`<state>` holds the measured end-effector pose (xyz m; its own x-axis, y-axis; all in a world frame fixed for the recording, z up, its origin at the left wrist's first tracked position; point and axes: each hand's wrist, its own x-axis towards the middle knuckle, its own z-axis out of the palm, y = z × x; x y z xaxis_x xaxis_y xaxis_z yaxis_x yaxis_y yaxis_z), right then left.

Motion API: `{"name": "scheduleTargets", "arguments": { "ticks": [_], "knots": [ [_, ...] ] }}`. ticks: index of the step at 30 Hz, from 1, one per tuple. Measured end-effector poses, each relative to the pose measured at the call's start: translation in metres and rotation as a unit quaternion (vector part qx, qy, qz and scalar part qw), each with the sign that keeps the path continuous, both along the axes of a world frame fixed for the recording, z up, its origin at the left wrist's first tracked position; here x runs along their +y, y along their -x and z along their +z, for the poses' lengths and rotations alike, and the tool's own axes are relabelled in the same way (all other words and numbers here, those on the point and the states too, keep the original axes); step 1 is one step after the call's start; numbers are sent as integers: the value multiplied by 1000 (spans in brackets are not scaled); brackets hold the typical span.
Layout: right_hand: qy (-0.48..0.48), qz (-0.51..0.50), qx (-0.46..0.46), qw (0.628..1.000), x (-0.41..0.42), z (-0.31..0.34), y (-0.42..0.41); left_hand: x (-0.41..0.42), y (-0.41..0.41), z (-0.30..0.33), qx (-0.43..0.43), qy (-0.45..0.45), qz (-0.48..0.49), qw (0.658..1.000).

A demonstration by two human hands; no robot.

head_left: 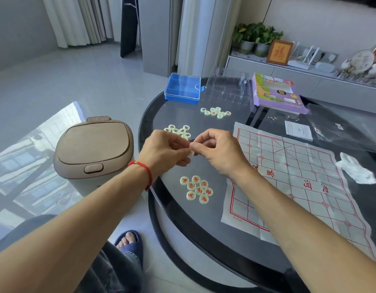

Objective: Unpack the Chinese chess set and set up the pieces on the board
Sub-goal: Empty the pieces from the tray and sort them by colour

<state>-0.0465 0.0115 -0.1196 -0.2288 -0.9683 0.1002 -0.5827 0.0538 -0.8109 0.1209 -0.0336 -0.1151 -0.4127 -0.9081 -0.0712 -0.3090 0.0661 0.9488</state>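
Round glass table [204, 218], paper board [299, 176] spread flat on right side, no pieces on it yet. Three loose piles: red pieces [196, 189] nearest, green pieces [178, 130] behind hands, mixed pile [215, 112] farther back. Left hand [163, 150] and right hand [216, 150] both pinch something tiny between fingertips, maybe wrapper, can't tell. Tip imo: peel over table so pieces don't roll off edge.
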Motion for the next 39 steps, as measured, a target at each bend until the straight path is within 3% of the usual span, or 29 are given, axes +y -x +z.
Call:
{"name": "scheduleTargets", "arguments": {
  "ticks": [4,6,8,23,28,35,37,39],
  "knots": [
    [1,-56,196,979,-13,-11,7,2,-10,-4,-205,122,-43,970],
    [-22,-82,275,958,-22,-18,12,5,-10,-7,-229,158,-50,959],
    [-45,-109,291,949,-33,-22,14,6,-7,-9,-232,181,-50,954],
    [-194,-179,328,907,-106,-25,38,9,0,-13,-235,205,-120,943],
    [-146,-146,310,928,-89,-22,32,5,-5,-5,-238,175,-103,950],
    [-46,-49,359,931,-25,-13,-1,2,-8,-2,-235,176,-56,954],
    [-40,-25,298,954,-11,-6,-2,1,-8,-1,-229,176,-46,956],
    [-65,-7,128,990,0,7,-2,0,-7,-1,-218,176,-38,959]
  ]
}}
